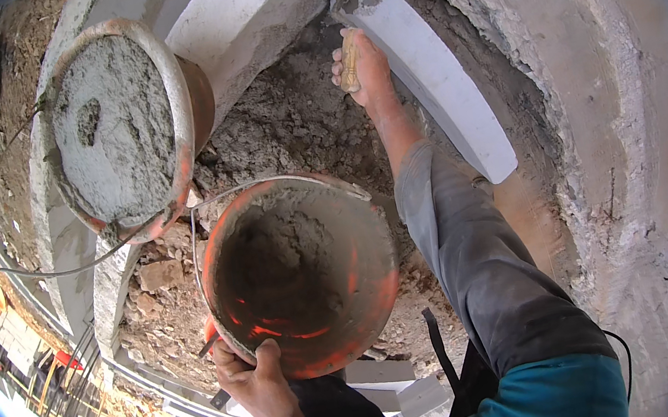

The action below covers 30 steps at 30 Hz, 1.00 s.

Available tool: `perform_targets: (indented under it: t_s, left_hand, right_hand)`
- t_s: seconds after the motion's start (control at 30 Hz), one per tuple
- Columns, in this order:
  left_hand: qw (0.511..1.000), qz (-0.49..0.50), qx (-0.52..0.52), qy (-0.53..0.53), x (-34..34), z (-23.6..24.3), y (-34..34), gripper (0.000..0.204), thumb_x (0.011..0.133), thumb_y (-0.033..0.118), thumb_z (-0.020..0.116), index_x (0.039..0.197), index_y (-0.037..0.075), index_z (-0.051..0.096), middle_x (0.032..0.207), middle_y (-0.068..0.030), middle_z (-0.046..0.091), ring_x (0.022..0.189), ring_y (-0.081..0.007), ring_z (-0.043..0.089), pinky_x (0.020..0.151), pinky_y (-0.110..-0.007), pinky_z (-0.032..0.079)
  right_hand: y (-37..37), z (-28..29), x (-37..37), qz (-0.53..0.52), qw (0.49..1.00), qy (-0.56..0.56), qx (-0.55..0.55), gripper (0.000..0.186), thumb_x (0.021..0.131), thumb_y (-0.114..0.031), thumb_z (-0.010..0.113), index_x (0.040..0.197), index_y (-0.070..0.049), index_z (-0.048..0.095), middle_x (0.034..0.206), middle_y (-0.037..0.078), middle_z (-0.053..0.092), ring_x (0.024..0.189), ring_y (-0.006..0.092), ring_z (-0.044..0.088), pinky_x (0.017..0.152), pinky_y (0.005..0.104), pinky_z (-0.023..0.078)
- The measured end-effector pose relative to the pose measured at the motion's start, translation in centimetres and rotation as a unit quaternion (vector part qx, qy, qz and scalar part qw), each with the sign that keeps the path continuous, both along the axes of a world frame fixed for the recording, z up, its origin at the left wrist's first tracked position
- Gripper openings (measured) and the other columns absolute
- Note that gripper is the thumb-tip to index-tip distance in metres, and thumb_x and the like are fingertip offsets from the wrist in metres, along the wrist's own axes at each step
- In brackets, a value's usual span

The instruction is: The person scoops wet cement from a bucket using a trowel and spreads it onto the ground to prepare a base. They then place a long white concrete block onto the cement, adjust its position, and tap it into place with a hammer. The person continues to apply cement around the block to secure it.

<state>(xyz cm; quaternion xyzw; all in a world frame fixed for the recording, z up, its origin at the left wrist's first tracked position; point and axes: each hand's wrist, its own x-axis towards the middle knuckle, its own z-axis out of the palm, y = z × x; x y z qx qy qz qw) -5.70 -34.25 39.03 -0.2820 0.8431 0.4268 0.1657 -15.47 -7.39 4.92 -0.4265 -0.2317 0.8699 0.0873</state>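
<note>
My left hand point(259, 386) grips the near rim of an orange bucket point(377, 289), thumb over the edge. The bucket is tilted so its mouth faces me, with grey mortar point(270, 245) coating its inside. My right hand point(369, 72) is stretched forward, closed round the short wooden handle of a trowel point(348, 62); its blade is hard to make out. Beside that hand lies a long pale curved block point(441, 87), with a wet grey patch at its far end. Rough, dark mortar point(292, 110) covers the ground left of my right hand.
A second bucket point(176, 94), full of grey mortar, stands at the upper left on a pale curved edging point(70, 276). Another pale block point(252, 21) lies at the far side. Broken concrete point(585, 81) runs along the right. Rubble point(161, 275) lies left of the tilted bucket.
</note>
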Motion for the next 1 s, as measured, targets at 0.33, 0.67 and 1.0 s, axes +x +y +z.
perform_targets:
  t_s: [0.33,0.67,1.0]
  left_hand:
    - [1.000,-0.003,-0.019,0.004,-0.4,0.2,0.3,0.013,0.072,-0.002,0.057,0.080,0.005,0.050,0.073,0.0039,0.048,0.065,-0.0045,0.040,0.065,-0.019,0.036]
    - [1.000,0.006,-0.014,0.020,0.3,-0.1,0.5,0.017,0.074,-0.004,0.059,0.071,0.007,0.045,0.065,0.0064,0.043,0.060,-0.0024,0.034,0.058,-0.019,0.032]
    - [1.000,0.013,-0.023,0.009,1.7,-1.1,0.4,0.022,0.073,0.001,0.062,0.069,0.006,0.041,0.065,0.0047,0.039,0.061,-0.0058,0.033,0.057,-0.023,0.033]
  right_hand:
    - [-0.5,-0.3,-1.8,-0.039,0.999,0.034,0.002,0.044,0.103,-0.045,0.038,0.127,-0.009,0.047,0.081,0.008,0.055,0.061,0.0182,0.051,0.052,0.0347,0.043]
    - [-0.1,0.9,1.3,-0.035,0.999,-0.017,0.007,0.039,0.102,-0.038,0.044,0.124,-0.006,0.048,0.078,0.010,0.056,0.057,0.0213,0.055,0.048,0.0370,0.046]
    - [1.7,14.0,16.3,0.329,0.871,-0.047,0.362,0.039,0.093,-0.017,0.059,0.125,0.002,0.048,0.083,0.007,0.058,0.064,0.0123,0.059,0.057,0.0283,0.051]
